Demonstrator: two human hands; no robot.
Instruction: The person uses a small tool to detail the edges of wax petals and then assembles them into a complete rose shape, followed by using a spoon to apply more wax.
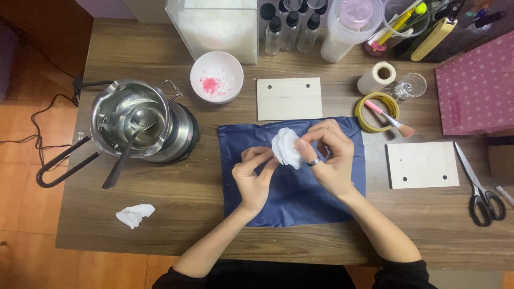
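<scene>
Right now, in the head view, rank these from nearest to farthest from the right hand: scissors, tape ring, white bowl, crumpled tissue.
From the right hand:
1. Tape ring, just up and right.
2. White bowl, up left.
3. Scissors, far right edge.
4. Crumpled tissue, lower left, past the left hand.

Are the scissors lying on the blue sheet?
No, the scissors lie on the bare table, right of the blue sheet.

Metal pot (pixel 130 119), white bowl (pixel 217 76), scissors (pixel 482 188)
</scene>
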